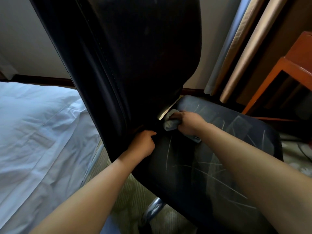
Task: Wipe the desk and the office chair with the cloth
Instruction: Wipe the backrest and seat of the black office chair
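Observation:
The black office chair fills the middle of the view: its tall backrest point(128, 53) rises at centre left and its scratched, cracked seat point(219, 159) spreads to the lower right. My right hand point(189, 123) grips a bunched grey-blue cloth point(170, 123) and presses it into the gap where the seat meets the backrest. My left hand point(143, 144) curls its fingers round the lower edge of the backrest, beside that same gap. Part of the cloth is hidden under my right hand.
A bed with white linen point(38, 129) lies close on the left. An orange-brown wooden desk point(290, 71) stands at the right, behind the seat. Tan and pale curtains point(241, 48) hang at the back right. Patterned carpet point(135, 193) and a chrome chair leg point(153, 206) show below.

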### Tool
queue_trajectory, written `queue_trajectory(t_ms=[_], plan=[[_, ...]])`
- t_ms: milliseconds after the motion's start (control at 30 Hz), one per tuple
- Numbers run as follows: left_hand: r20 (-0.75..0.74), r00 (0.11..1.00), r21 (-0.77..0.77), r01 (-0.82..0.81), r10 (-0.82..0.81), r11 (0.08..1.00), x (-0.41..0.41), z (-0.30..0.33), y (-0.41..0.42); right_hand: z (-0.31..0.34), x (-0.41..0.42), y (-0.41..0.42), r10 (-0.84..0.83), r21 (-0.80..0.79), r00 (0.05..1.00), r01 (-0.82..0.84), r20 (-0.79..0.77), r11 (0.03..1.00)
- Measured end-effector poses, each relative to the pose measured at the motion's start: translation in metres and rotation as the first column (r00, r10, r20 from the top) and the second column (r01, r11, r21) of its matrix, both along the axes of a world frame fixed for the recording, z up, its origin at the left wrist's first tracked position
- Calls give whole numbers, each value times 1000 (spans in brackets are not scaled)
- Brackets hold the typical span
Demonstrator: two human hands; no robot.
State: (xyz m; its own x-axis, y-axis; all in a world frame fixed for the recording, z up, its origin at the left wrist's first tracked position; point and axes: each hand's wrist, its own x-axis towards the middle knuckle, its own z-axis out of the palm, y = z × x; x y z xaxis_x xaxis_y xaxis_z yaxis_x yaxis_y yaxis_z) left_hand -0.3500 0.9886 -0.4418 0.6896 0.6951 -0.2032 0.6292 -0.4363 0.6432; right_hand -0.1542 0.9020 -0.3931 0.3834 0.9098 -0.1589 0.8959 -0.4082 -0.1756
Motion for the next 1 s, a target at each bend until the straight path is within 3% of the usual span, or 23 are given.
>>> queue_trajectory(t_ms=[300,600,700,800,867,1000], plan=[[-14,999,-71,35,-36,997,4,6,3,12,-74,-61,249,-60,968,-250,-25,966],[-25,1000,-120,-14,11,993,5,12,1,11,-111,-102,485,-70,875,-484,-16,872],[-20,1000,-133,-18,16,991,8,13,4,9,-85,-82,393,-50,919,-392,11,918],[-31,999,-189,-39,34,981,14,17,8,1,-52,-46,82,25,993,-84,90,996],[-48,997,-218,-67,57,974,19,19,11,-7,-42,-26,-97,50,990,93,104,994],[-37,984,-274,-179,176,945,28,21,16,-25,-43,-14,-152,92,975,138,163,986]])
